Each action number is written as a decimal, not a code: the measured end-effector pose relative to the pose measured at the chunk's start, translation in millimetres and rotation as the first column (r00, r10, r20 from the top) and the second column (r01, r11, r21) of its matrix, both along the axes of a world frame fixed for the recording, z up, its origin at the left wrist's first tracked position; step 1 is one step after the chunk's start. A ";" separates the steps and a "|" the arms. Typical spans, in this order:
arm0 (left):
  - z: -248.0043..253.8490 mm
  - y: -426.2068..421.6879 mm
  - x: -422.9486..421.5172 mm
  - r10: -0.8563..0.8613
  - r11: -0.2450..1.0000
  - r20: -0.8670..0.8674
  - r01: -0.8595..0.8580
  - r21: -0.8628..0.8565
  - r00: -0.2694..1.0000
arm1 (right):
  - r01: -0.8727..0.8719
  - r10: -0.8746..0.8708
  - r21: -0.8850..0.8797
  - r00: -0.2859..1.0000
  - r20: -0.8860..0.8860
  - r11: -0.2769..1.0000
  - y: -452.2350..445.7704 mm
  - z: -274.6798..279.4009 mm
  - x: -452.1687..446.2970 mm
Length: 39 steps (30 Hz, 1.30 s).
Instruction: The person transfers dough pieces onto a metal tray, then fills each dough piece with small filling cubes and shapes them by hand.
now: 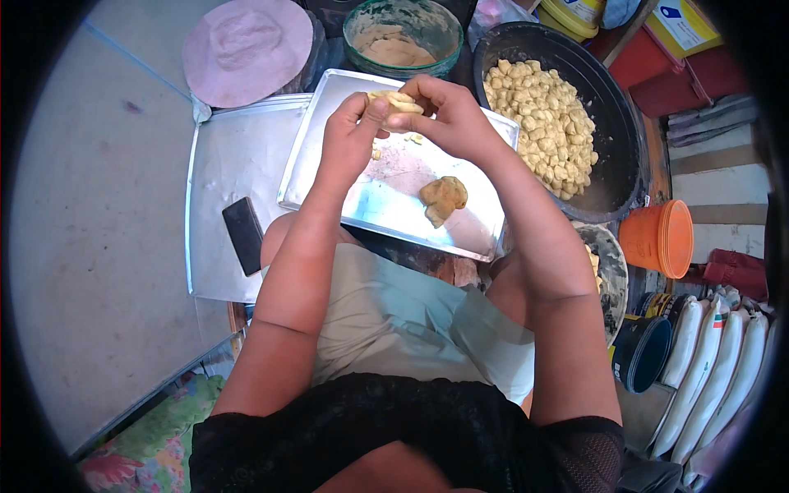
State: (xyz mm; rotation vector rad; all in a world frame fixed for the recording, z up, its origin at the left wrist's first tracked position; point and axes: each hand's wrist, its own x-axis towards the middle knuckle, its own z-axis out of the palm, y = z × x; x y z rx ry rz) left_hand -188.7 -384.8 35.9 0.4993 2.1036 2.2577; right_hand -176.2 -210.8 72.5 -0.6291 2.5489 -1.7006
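Above the metal tray (316,177), my left hand (353,131) and my right hand (450,119) together hold a piece of pale yellow dough (396,105). The fingers of both hands are closed round it, thumbs on the near side. A browner, soft-looking lump (444,200) lies on the tray below my right hand; I cannot tell what it is made of. Small yellow crumbs (414,139) and a reddish smear are on the tray under my hands.
A large black tub (620,140) of several dough pieces (542,123) stands right. Behind the tray is a green-rimmed bowl (403,70) of brown powder. At left are a pink hat (246,49) and a phone (242,236) on another tray (222,172). An orange bucket (649,238) stands right.
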 end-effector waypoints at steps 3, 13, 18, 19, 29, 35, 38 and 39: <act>-0.9 3.9 3.6 -0.025 0.999 0.039 0.027 -0.044 0.999 | 0.274 -0.267 0.026 0.951 -0.157 0.961 13.8 14.0 4.9; -58.4 39.5 39.1 -0.435 0.405 0.120 0.313 -0.859 0.892 | 0.466 -0.442 0.600 0.875 -0.201 0.650 172.9 -30.5 -4.9; -79.0 53.0 40.0 -0.420 0.356 0.190 0.354 -0.865 0.887 | -0.363 0.054 0.520 0.855 0.516 0.773 91.4 -108.5 6.9; -74.4 52.3 36.0 -0.403 0.372 0.206 0.365 -0.853 0.892 | -0.392 0.055 0.500 0.825 0.562 0.772 76.7 -124.8 12.3; -14.7 -24.8 -32.0 0.015 0.981 0.311 0.046 -0.190 0.950 | -0.544 0.160 0.760 0.837 0.524 0.356 44.6 -104.1 -17.2; -0.8 -43.2 -30.8 0.036 0.949 0.386 -0.152 0.277 0.922 | -0.041 0.003 0.694 0.998 0.056 0.719 -14.1 -118.6 -39.0; -1.2 -44.9 -33.6 0.062 0.899 0.370 -0.213 0.383 0.927 | 0.107 -0.045 0.658 0.993 -0.110 0.745 -37.1 -129.9 -37.9; -0.4 -45.6 -33.1 0.066 0.897 0.377 -0.221 0.383 0.924 | 0.143 -0.049 0.656 0.986 -0.159 0.741 -41.6 -133.3 -38.8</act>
